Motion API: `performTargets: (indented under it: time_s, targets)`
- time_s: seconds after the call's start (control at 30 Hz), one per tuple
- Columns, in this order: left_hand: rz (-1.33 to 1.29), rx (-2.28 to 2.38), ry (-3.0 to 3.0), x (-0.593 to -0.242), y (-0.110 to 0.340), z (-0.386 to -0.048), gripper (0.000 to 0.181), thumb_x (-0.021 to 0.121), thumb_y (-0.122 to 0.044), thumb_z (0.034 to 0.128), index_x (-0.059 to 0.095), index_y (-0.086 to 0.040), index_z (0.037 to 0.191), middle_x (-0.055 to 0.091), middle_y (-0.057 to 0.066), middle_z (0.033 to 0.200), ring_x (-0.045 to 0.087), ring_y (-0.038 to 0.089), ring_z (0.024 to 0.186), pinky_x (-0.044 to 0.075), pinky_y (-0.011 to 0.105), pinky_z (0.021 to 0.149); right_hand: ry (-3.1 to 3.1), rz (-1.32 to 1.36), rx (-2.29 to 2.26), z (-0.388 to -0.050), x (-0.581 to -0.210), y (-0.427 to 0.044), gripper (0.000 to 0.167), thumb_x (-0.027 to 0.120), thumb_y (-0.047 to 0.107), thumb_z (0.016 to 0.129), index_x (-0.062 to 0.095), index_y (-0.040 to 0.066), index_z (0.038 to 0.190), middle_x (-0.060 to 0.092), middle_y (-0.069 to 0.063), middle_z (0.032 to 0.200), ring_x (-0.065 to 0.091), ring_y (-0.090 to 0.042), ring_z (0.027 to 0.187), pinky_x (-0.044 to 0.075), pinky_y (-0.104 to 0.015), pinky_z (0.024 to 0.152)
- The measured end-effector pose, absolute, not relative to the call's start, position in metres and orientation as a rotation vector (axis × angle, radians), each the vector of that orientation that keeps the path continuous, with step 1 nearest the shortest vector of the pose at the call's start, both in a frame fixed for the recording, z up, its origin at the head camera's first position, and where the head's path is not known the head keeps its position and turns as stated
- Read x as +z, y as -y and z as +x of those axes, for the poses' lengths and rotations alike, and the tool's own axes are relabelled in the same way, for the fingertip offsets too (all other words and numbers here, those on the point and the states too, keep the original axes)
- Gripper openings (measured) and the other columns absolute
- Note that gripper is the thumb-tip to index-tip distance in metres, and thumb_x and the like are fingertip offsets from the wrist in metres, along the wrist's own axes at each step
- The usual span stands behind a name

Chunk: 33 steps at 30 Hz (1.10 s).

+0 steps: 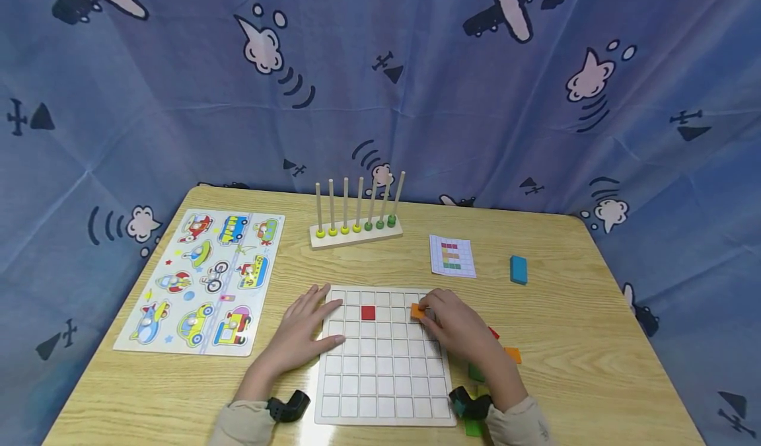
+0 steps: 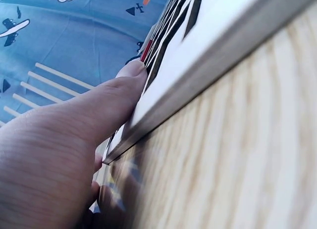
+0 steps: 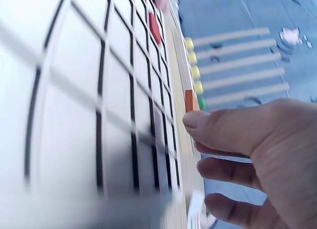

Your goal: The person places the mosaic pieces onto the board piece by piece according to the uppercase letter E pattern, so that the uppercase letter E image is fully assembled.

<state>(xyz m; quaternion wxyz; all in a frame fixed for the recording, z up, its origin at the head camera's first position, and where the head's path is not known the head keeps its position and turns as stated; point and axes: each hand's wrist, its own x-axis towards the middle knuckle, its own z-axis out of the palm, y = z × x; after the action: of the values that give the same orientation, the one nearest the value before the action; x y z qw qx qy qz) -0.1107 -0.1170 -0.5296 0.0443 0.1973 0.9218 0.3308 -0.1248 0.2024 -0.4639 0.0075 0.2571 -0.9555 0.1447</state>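
A white grid board [image 1: 368, 386] lies flat on the table, and one red square tile [image 1: 368, 313] sits in a cell of its second row. My right hand [image 1: 458, 320] pinches an orange square tile [image 1: 417, 311] between thumb and fingers over the board's upper right part. In the right wrist view that orange tile [image 3: 191, 101] is held just above the grid. My left hand [image 1: 306, 330] rests along the board's left edge with fingers spread. The left wrist view shows its thumb [image 2: 114, 103] on the board's rim.
Loose tiles, among them an orange one [image 1: 513, 355] and a green one [image 1: 473, 429], lie right of the board under the right forearm. Behind stand a peg abacus [image 1: 357, 233], a pattern card [image 1: 453, 271] and a blue block [image 1: 518, 269]. A vehicle puzzle [image 1: 202, 281] lies left.
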Motion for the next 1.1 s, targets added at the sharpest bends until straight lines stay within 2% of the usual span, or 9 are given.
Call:
performTargets:
  time_s: [0.4,1.1]
  targets:
    - [0.618,1.007,-2.825,-0.529,0.117,-0.110,0.068,0.060,-0.057,0.0867,0.043,-0.025,0.145,0.018,0.002,0.160,0.008,0.026,0.148,0.009,0.057,0.116,2.982,0.949,0.430,-0.133,-0.471,-0.159,0.014,0.070,0.016,0.088,0.066,0.014,0.101,0.063,0.003,0.103,0.057,-0.013,0.095,0.052,-0.032,0.082]
    - [0.611,1.023,-2.818,-0.528,0.116,-0.110,0.068,0.061,-0.056,0.0867,0.043,-0.025,0.145,0.018,0.002,0.160,0.009,0.026,0.148,0.009,0.056,0.116,2.978,0.949,0.342,-0.134,-0.475,-0.147,0.013,0.069,0.019,0.089,0.066,0.016,0.101,0.063,0.005,0.101,0.058,-0.012,0.092,0.052,-0.031,0.081]
